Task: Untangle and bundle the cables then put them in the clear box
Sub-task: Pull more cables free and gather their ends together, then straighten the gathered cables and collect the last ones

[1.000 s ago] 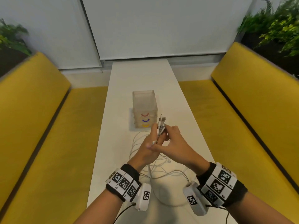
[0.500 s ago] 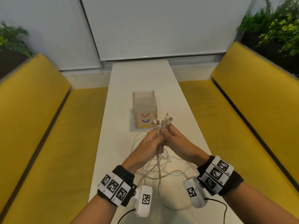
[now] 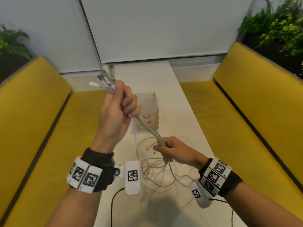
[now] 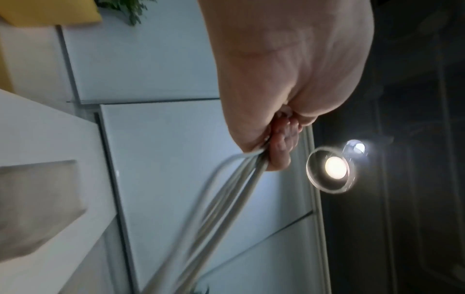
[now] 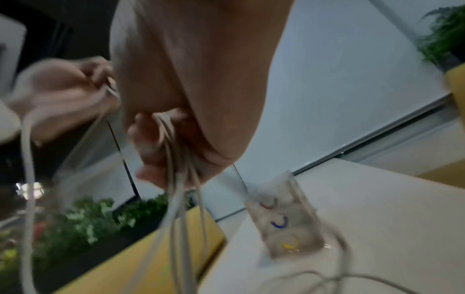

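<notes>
Several white cables [image 3: 147,128] run taut between my two hands above the table. My left hand [image 3: 121,104] is raised high and grips them in a fist just below their plugs [image 3: 106,77], which stick out above it. My right hand [image 3: 165,148] is lower and grips the same strands [image 5: 171,143]. Below it the rest hangs in loose tangled loops [image 3: 160,174] onto the table. The clear box [image 3: 149,110] stands upright behind the hands, with small coloured marks on its front. In the left wrist view the cables [image 4: 226,189] leave my fist blurred.
The long white table [image 3: 188,125] runs away from me between two yellow benches [image 3: 246,112]. Plants [image 3: 278,30] stand behind both benches. A white blind covers the far wall. Black cords from the wrist cameras trail at the table's near end.
My left hand has risen up and to the left with the plug ends. My right hand has dropped down along the cables, so the strands now stretch straight between them.
</notes>
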`<state>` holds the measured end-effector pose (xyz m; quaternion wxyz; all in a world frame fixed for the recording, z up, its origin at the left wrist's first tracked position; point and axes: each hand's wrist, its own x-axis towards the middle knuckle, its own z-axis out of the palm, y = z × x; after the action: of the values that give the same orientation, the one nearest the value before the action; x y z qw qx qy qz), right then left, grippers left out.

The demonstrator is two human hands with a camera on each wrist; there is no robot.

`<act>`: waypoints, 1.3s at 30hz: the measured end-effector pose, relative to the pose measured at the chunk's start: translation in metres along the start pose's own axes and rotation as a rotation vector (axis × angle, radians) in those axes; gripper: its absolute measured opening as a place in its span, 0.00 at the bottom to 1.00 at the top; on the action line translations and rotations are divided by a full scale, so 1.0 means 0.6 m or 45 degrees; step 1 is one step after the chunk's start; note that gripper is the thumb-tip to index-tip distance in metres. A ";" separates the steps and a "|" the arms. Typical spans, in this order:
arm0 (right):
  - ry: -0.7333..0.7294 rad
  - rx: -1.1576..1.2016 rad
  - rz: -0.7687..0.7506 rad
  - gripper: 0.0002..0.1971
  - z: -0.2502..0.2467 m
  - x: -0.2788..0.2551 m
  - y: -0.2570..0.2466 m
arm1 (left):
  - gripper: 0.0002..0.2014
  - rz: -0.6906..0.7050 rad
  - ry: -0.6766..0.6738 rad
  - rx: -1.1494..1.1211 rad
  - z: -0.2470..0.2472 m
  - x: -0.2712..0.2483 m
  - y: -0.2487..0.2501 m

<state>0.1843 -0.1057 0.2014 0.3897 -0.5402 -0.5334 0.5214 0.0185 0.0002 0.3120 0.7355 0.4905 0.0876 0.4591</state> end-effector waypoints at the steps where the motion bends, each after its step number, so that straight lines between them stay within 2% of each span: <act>1: 0.006 0.020 0.019 0.14 -0.005 -0.002 0.010 | 0.17 0.067 0.038 0.012 -0.002 0.004 0.016; 3: 0.014 0.049 0.014 0.03 -0.010 -0.003 0.014 | 0.19 0.149 0.076 0.023 -0.003 0.009 0.032; 4: 0.025 0.039 0.006 0.09 -0.011 -0.003 0.012 | 0.19 0.149 0.070 0.016 0.001 0.009 0.029; 6: 0.059 -0.059 -0.075 0.35 -0.006 0.001 -0.005 | 0.18 0.114 0.032 0.019 0.007 0.005 0.009; 7: 0.112 -0.102 -0.160 0.43 -0.002 0.004 -0.015 | 0.18 0.086 0.009 0.019 0.010 0.001 -0.006; 9: 0.191 -0.155 -0.358 0.49 0.011 0.009 -0.044 | 0.18 0.023 -0.030 -0.004 0.016 -0.009 -0.039; 11: 0.196 -0.153 -0.455 0.45 0.020 0.018 -0.060 | 0.18 -0.060 -0.032 -0.039 0.020 -0.022 -0.065; 12: 0.171 -0.091 -0.454 0.38 0.024 0.021 -0.064 | 0.17 -0.104 -0.031 -0.049 0.022 -0.027 -0.072; 14: 0.145 -0.005 -0.390 0.17 0.026 0.023 -0.064 | 0.16 -0.129 -0.039 -0.055 0.021 -0.033 -0.071; 15: 0.157 0.020 -0.324 0.16 0.021 0.023 -0.056 | 0.16 -0.106 -0.042 -0.054 0.017 -0.032 -0.065; 17: 0.122 -0.001 -0.130 0.24 0.003 0.018 -0.023 | 0.15 -0.018 -0.034 -0.057 0.010 -0.026 -0.037; 18: 0.071 -0.011 -0.050 0.26 -0.007 0.012 -0.006 | 0.14 0.038 -0.024 -0.053 0.004 -0.022 -0.020; 20: -0.037 -0.022 0.062 0.25 -0.026 0.000 0.036 | 0.13 0.150 0.030 -0.028 -0.013 -0.015 0.015; 21: -0.034 -0.014 0.111 0.23 -0.034 -0.005 0.057 | 0.13 0.196 0.069 -0.015 -0.024 -0.013 0.030; 23: 0.073 -0.049 0.212 0.23 -0.051 -0.016 0.087 | 0.13 0.254 0.137 0.002 -0.049 -0.008 0.051; 25: 0.196 -0.226 0.280 0.25 -0.065 -0.024 0.104 | 0.15 0.277 0.199 0.063 -0.067 -0.006 0.060; 27: 0.307 -0.448 0.282 0.27 -0.073 -0.027 0.113 | 0.17 0.247 0.248 0.249 -0.070 -0.011 0.056; 30: 0.381 -0.750 0.200 0.26 -0.083 -0.020 0.116 | 0.14 0.096 0.260 0.790 -0.049 -0.023 0.024; 32: 0.350 -0.905 0.123 0.20 -0.077 -0.012 0.105 | 0.08 -0.005 0.102 1.027 -0.035 -0.029 -0.008; 33: 0.337 -0.961 0.084 0.17 -0.071 -0.008 0.096 | 0.10 -0.067 -0.051 1.071 -0.030 -0.031 -0.025; 34: 0.332 -0.998 0.044 0.14 -0.064 -0.005 0.085 | 0.18 -0.135 -0.226 1.132 -0.031 -0.033 -0.046; 36: 0.329 -1.043 -0.001 0.12 -0.051 0.003 0.062 | 0.32 -0.287 -0.564 1.430 -0.040 -0.036 -0.091; 38: 0.323 -1.026 -0.018 0.10 -0.042 0.008 0.045 | 0.37 -0.436 -0.728 1.670 -0.048 -0.041 -0.133; 39: 0.320 -0.985 -0.029 0.09 -0.040 0.010 0.039 | 0.34 -0.481 -0.748 1.703 -0.052 -0.042 -0.147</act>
<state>0.2112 -0.0997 0.1815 0.2255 -0.7007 -0.6443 0.2077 0.0381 -0.0076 0.2173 0.3402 0.9113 0.2307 0.0244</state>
